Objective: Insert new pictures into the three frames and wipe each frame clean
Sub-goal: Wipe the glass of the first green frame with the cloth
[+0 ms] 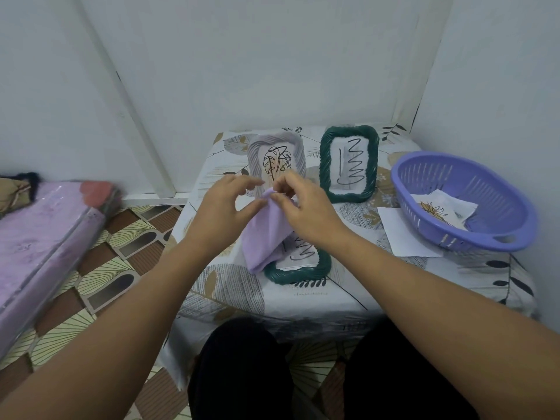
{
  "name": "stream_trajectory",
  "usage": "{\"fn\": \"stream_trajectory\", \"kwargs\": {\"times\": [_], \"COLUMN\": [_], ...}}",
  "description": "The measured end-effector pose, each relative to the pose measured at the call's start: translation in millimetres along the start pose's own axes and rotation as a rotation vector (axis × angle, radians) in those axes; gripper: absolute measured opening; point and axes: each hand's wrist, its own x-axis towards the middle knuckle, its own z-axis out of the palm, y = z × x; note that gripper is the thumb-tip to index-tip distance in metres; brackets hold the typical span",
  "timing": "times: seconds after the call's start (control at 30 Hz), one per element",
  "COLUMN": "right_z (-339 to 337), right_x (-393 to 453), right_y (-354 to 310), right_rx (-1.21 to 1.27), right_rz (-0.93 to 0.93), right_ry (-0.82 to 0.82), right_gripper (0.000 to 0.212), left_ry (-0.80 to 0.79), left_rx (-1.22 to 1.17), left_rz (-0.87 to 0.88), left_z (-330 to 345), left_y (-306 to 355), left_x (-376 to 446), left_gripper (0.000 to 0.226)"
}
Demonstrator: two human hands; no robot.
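Cloth (266,234): pinched in right hand (303,207); left hand (224,207) fingers apart beside it. Bunch into a pad; wipe near-edge frame (298,269) along the rim.

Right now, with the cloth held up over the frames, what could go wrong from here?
The purple cloth hangs from the right hand and drapes over the lying green frame; dragging it may shift that frame. The left hand seems barely in contact, so the grip could slip. The grey frame and the standing green frame stand just behind the hands and could be knocked over.
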Motion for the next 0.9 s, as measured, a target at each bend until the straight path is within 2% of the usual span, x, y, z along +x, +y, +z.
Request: {"fn": "stream_trajectory", "kwargs": {"times": [0.07, 0.17, 0.23, 0.3, 0.4, 0.5, 0.57, 0.67, 0.77, 0.83, 0.9], "right_z": [-3.0, -4.1, -5.5, -7.4, -11.4, -14.9, -18.5, -27.8, -35.9, -38.3, -39.7], "right_x": [-0.6, 0.2, 2.1, 4.4, 6.5, 8.7, 9.6, 7.2, 1.1, -0.5, 0.7], "right_y": [-5.1, -6.6, -7.5, -8.0, -5.8, -3.1, -4.1, -0.4, 5.7, 6.2, 7.1], "right_rx": [0.036, 0.075, 0.132, 0.212, 0.317, 0.419, 0.458, 0.493, 0.418, 0.368, 0.337], "right_rz": [0.017, 0.035, 0.046, 0.079, 0.133, 0.161, 0.177, 0.220, 0.255, 0.260, 0.252], "right_ry": [-0.039, -0.076, -0.099, -0.116, -0.097, -0.100, -0.078, -0.090, -0.145, -0.146, -0.090], "right_gripper": [0.003, 0.004, 0.007, 0.009, 0.003, 0.007, 0.011, 0.024, 0.042, 0.045, 0.032], "left_ry": [-0.033, -0.201, -0.334, -0.391, -0.395, -0.403, -0.368, -0.247, -0.134, -0.190, -0.370], "left_rx": [0.007, 0.001, -0.081, -0.169, -0.212, -0.193, -0.237, -0.436, -0.529, -0.539, -0.539], "left_rz": [0.006, 0.009, -0.034, -0.098, -0.122, -0.072, -0.055, -0.166, -0.248, -0.265, -0.331], "left_z": [-0.4, -5.4, -11.2, -18.7, -29.9, -33.1, -34.1, -41.6, -49.9, -52.0, -55.9], "left_y": [2.3, 7.4, 13.4, 16.5, 15.1, 17.1, 20.6, 18.3, 14.9, 15.0, 16.1], "left_x": [3.4, 12.9, 20.8, 28.4, 35.1, 36.1, 35.3, 36.7, 37.4, 35.7, 33.9], "left_gripper": [0.036, 0.056, 0.041, 0.020, 0.016, 0.015, 0.025, 0.029, 0.029, 0.027, 0.031]}}
